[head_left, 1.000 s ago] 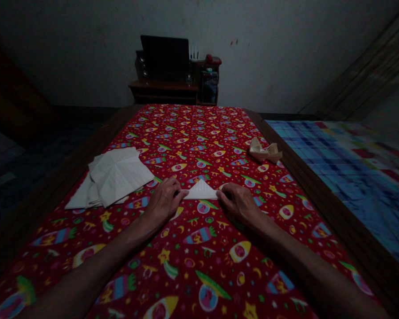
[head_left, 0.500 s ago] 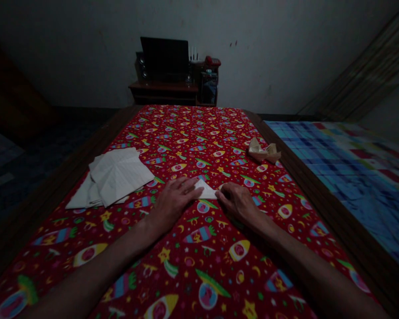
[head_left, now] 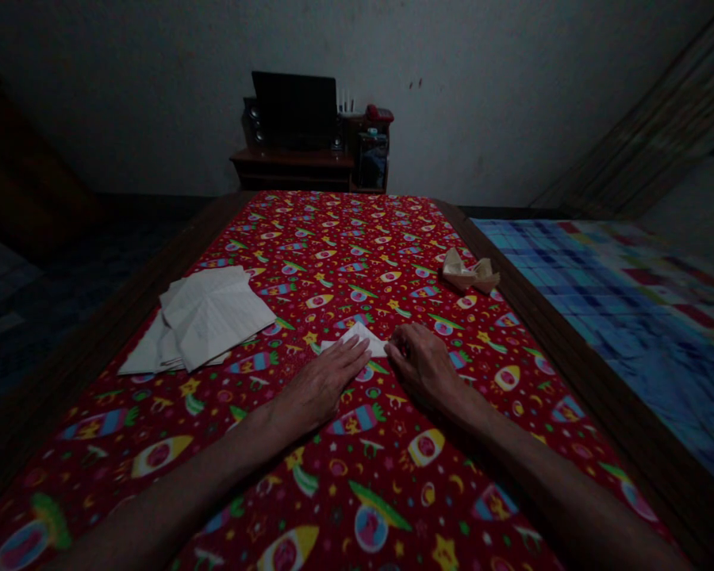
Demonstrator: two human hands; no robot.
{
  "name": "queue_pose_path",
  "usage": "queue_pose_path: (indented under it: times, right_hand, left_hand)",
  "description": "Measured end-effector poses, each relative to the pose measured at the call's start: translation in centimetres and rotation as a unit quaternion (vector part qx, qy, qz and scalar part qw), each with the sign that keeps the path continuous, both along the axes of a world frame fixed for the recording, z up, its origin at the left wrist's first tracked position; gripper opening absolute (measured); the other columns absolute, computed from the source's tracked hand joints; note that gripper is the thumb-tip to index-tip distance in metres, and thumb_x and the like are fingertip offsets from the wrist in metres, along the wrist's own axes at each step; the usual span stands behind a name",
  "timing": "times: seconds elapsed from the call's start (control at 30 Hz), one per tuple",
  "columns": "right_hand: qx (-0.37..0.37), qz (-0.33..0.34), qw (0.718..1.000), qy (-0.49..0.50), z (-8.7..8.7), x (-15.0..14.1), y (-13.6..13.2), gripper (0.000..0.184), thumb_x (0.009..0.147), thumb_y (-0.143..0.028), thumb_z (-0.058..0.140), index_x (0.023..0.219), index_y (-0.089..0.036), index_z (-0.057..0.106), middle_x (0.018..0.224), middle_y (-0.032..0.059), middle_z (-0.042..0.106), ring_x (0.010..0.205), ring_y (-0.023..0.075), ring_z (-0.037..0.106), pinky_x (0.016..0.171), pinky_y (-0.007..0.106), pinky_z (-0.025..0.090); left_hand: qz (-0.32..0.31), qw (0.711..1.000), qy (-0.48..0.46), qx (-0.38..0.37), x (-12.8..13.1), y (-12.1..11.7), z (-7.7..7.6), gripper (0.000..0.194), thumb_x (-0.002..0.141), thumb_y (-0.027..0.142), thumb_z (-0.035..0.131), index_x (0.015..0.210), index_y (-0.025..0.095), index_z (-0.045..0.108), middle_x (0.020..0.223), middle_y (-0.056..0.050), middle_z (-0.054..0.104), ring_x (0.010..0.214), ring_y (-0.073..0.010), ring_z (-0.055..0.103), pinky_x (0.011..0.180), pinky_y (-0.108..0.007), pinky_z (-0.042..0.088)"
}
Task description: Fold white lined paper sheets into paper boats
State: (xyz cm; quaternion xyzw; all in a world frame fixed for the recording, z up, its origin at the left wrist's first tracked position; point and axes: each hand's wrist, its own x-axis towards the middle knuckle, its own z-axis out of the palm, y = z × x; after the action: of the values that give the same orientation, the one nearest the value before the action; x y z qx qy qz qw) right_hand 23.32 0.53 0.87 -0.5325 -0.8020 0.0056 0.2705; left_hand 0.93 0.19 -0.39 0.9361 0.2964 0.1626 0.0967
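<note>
Red rocket-print cloth (head_left: 333, 277) is covering wooden tabletop (head_left: 562, 353). My left hand (head_left: 321, 385) is lying over folded white paper (head_left: 377, 346), fingers nearly straight; I should be pressing evenly. My right hand (head_left: 425, 361) is curling beside its end, grip unclear.

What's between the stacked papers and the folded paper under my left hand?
In the head view, only red cloth separates the stacked papers from the folded paper.
</note>
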Motion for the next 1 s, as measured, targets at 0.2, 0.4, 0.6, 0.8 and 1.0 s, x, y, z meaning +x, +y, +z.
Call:
queue_pose_path:
  times: [0.2,0.4,0.6,0.8,1.0]
  right_hand:
    - [0.078,0.165,0.978,-0.103,-0.7,-1.5,-2.0,0.040,0.089,-0.012,0.040,0.128,-0.014,0.050,0.127,0.0138,0.055,0.118,0.0227,0.050,0.098,0.043,0.043]
    - [0.017,0.156,0.980,-0.123,-0.8,-1.2,-3.0,0.038,0.094,-0.023,0.038,0.125,-0.008,0.053,0.127,0.0154,0.056,0.123,0.0235,0.047,0.104,0.040,0.042]
    - [0.042,0.155,0.983,-0.091,-0.2,-0.9,-3.1,0.035,0.093,-0.019,0.036,0.119,-0.010,0.057,0.119,0.0150,0.062,0.115,0.0236,0.055,0.098,0.040,0.047]
    - [0.079,0.131,0.980,-0.130,-1.2,-0.8,-2.5,0.028,0.091,-0.017,0.041,0.112,-0.012,0.059,0.113,0.0132,0.064,0.107,0.0235,0.057,0.090,0.038,0.048]
    - [0.030,0.116,0.971,-0.209,1.3,-2.1,-1.2,0.011,0.091,-0.021,0.046,0.092,-0.017,0.057,0.085,0.0066,0.064,0.081,0.0188,0.055,0.079,0.035,0.038]
  left_hand:
    - [0.011,1.000,0.025,0.000,0.0,-0.1,0.8,0.071,0.069,-0.006,0.037,0.137,0.016,0.035,0.146,-0.011,0.034,0.139,-0.0207,0.020,0.112,-0.047,0.027]
    - [0.045,0.997,0.063,0.010,-1.3,-0.9,1.1,0.079,0.064,-0.007,0.038,0.139,0.015,0.031,0.147,-0.010,0.031,0.138,-0.0194,0.022,0.112,-0.041,0.028]
    - [0.079,0.993,0.075,0.043,-3.5,-0.9,0.6,0.071,0.069,-0.005,0.039,0.137,0.014,0.036,0.145,-0.010,0.035,0.136,-0.0200,0.028,0.111,-0.041,0.029]
    - [0.125,0.987,0.080,0.058,-4.4,-0.7,0.9,0.062,0.069,-0.005,0.040,0.129,0.009,0.048,0.137,-0.014,0.046,0.130,-0.0241,0.039,0.106,-0.043,0.038]
    - [0.155,0.986,0.030,0.061,-4.1,-0.1,0.9,0.052,0.071,-0.003,0.041,0.120,0.007,0.056,0.128,-0.016,0.055,0.123,-0.0259,0.048,0.103,-0.040,0.043]
